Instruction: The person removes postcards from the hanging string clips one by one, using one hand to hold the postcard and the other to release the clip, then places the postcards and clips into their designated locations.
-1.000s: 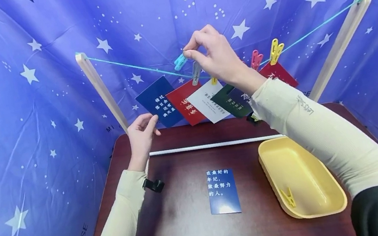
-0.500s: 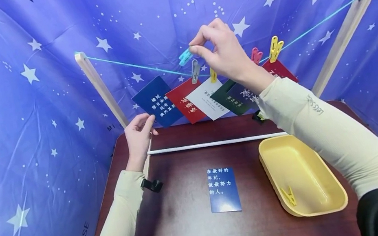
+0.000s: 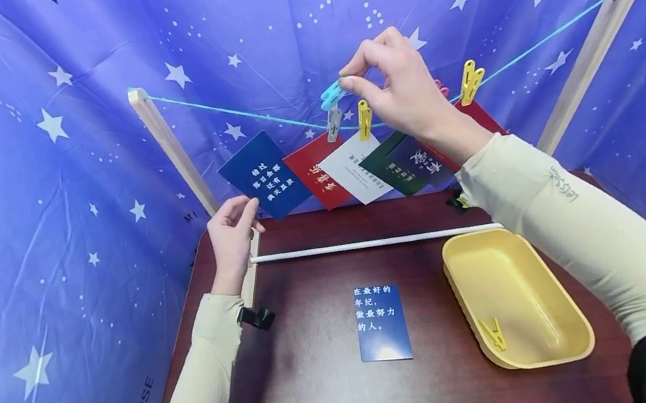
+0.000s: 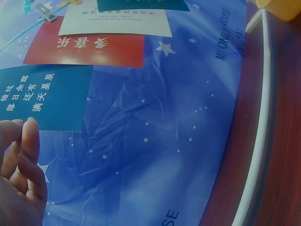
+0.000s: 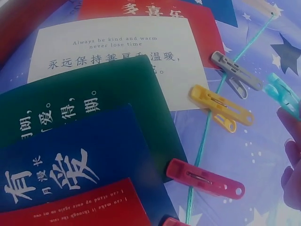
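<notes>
My left hand [image 3: 232, 240] pinches a blue card [image 3: 264, 177] by its lower left edge, between thumb and fingers, also plain in the left wrist view. The card hangs tilted below the green string [image 3: 259, 116]. Above that string, my right hand [image 3: 396, 87] pinches a light blue clothespin [image 3: 331, 95], which overlaps a grey clothespin [image 3: 333, 124] in the head view. The right wrist view shows the light blue clothespin [image 5: 283, 92] apart from the string. Clipped cards hang alongside: a red one [image 3: 314, 173], a white one [image 3: 357, 178] and a dark green one [image 3: 389, 170].
Wooden posts [image 3: 168, 145] hold up the string. A yellow clothespin [image 3: 364, 121] and another yellow one [image 3: 471, 82] grip it. On the table [image 3: 322, 399] lie a second blue card [image 3: 383, 333], a white rod [image 3: 343, 247] and a yellow tray [image 3: 511, 249] with a loose yellow clothespin [image 3: 493, 334].
My right hand has shifted to the right with the light blue clothespin. My left hand has drawn the blue card slightly left, uncovering more of its writing.
</notes>
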Action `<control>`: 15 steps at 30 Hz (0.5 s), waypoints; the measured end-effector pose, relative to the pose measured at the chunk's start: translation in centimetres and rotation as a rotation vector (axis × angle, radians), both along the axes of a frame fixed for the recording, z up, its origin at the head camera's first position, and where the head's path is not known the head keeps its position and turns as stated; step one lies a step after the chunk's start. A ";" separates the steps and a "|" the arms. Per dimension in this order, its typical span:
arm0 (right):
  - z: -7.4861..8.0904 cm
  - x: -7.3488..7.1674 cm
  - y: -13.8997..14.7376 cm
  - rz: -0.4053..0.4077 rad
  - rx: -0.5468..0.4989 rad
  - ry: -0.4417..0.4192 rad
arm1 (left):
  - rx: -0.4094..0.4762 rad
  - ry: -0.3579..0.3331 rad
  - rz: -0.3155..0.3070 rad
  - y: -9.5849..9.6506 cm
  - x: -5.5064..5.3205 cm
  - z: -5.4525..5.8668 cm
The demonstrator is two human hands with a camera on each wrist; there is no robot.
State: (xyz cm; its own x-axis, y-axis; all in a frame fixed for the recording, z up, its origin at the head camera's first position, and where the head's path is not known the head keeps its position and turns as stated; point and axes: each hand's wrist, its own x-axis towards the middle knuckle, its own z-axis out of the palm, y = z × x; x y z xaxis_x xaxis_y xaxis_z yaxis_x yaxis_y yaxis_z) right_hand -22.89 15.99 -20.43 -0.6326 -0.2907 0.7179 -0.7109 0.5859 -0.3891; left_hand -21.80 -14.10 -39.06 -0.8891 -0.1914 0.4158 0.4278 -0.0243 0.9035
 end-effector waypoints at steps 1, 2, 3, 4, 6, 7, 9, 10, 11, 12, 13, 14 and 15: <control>0.1 0.1 0.1 -0.002 0.000 -0.001 | 0.003 0.001 0.003 0.0 0.0 0.0; 0.1 0.2 0.2 -0.006 0.002 -0.001 | 0.008 0.001 0.004 -0.1 0.0 0.0; 0.1 0.4 0.3 -0.011 0.004 0.001 | 0.010 0.000 0.006 -0.1 0.1 0.0; 0.1 0.5 0.4 -0.017 0.004 0.000 | 0.012 0.000 0.006 -0.1 0.1 0.0; 0.2 0.7 0.6 -0.026 0.005 0.000 | 0.015 0.001 0.006 -0.2 0.2 0.0; 0.2 0.8 0.7 -0.028 0.005 0.002 | 0.017 0.003 0.006 -0.2 0.2 -0.1; 0.1 1.0 0.9 -0.031 0.002 0.008 | 0.023 -0.001 0.005 -0.2 0.5 0.1; 0.1 1.1 1.0 -0.028 -0.004 0.015 | 0.026 0.001 0.006 -0.2 0.5 0.1; 0.0 1.2 1.1 -0.027 -0.009 0.021 | 0.031 0.002 0.006 -0.2 0.5 0.1; 0.0 1.3 1.2 -0.024 -0.013 0.027 | 0.038 0.000 0.005 -0.2 0.6 0.1; 0.0 1.4 1.3 -0.026 -0.019 0.032 | 0.041 -0.003 0.004 -0.2 0.6 0.1; 0.0 1.5 1.5 -0.026 -0.025 0.039 | 0.044 -0.008 0.004 -0.2 0.7 0.1; 0.0 1.6 1.6 -0.028 -0.030 0.046 | 0.046 -0.003 0.004 -0.3 0.5 -0.2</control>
State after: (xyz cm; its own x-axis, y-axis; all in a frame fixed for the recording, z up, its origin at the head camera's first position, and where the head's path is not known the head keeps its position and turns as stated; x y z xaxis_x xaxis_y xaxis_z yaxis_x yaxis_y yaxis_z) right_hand -21.25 17.62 -20.42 -0.6062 -0.2511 0.7546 -0.7117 0.5948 -0.3738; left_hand -21.33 -14.40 -39.31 -0.8894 -0.2141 0.4038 0.4253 -0.0642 0.9028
